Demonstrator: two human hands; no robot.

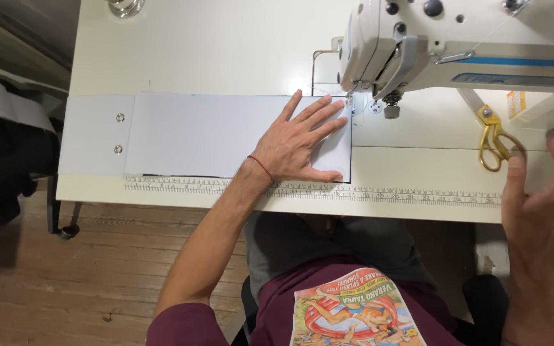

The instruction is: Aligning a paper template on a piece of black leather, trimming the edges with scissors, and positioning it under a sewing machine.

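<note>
My left hand [301,140] lies flat, fingers spread, on the right end of a white rectangular piece of fabric [200,133] spread on the sewing table. Its fingertips reach close to the needle and presser foot [389,106] of the white sewing machine [469,45]. A thin red cord circles that wrist. My right hand [543,192] hovers at the table's right front edge, fingers loosely apart, holding nothing. Gold-handled scissors [495,138] lie just left of it, beside the machine's base.
The cream table [226,45] has a ruler strip [379,191] along its front edge and a grey extension flap with two snaps [94,134] at the left. A wooden floor and dark chair parts sit lower left. A metal knob [125,6] stands at the far edge.
</note>
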